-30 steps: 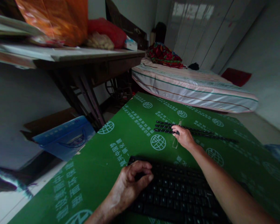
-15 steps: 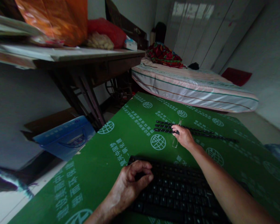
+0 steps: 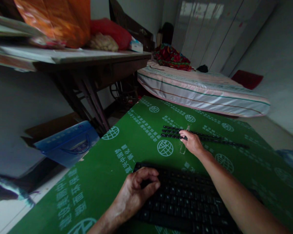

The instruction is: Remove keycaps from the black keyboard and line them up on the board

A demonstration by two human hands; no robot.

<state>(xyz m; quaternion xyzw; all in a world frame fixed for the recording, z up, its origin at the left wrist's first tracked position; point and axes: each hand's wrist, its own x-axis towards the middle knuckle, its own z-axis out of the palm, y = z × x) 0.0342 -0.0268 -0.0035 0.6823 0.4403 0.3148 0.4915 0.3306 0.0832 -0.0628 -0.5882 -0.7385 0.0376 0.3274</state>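
at the far left, a blue bag [image 3: 68, 143] stands below the green table [image 3: 100, 172], apart from the work and of no hindrance.

left hand [image 3: 138, 188]: lies at the left end of the black keyboard [image 3: 183, 195]. fingers are curled, thumb and forefinger tips apart, nothing visible between them; finding: released. it appears at rest; a light touch is advisable, since pressure could shift the keyboard or press keys.

black strips [image 3: 169, 131]: three slim lengths lie on the table beyond the keyboard, side by side at their left ends and running off to the right beneath or behind the right hand. a clear piece [image 3: 183, 149] crosses them, its near end projecting toward the keyboard. whether it lies under or over the strips cannot be told.

right hand [image 3: 190, 141]: thumb and fingers close in at the crossing. whether they grasp a strip, the clear piece or merely touch cannot be told.

recommendation: handle one strip at a time, pinching near the crossing and moving it slowly. the clear piece is judged easily overlooked and liable to slide; the free left hand could steady it.
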